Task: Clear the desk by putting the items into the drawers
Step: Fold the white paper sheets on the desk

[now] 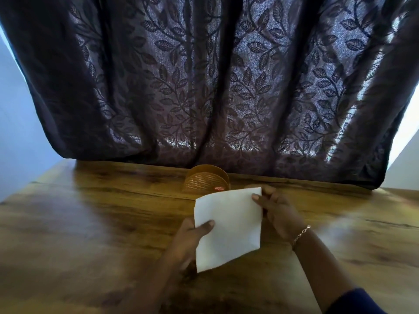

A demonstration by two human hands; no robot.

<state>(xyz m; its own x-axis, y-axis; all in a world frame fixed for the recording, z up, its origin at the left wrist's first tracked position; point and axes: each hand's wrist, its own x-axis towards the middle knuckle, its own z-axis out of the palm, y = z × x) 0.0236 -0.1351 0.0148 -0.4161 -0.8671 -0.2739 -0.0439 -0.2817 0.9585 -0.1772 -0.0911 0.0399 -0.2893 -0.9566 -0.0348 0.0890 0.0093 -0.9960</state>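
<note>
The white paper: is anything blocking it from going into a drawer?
The left hand and right hand both hold the white paper over the desk. The orange holder stands beyond it, not in between. No drawer shows, so that path cannot be judged.

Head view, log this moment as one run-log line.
item: white napkin | left hand: grips left edge | right hand: pinches upper-right corner | position: above desk, near orange holder | drawers: not in view

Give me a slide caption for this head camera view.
Left hand and right hand hold a white napkin over a wooden desk, napkin holder behind.
</note>
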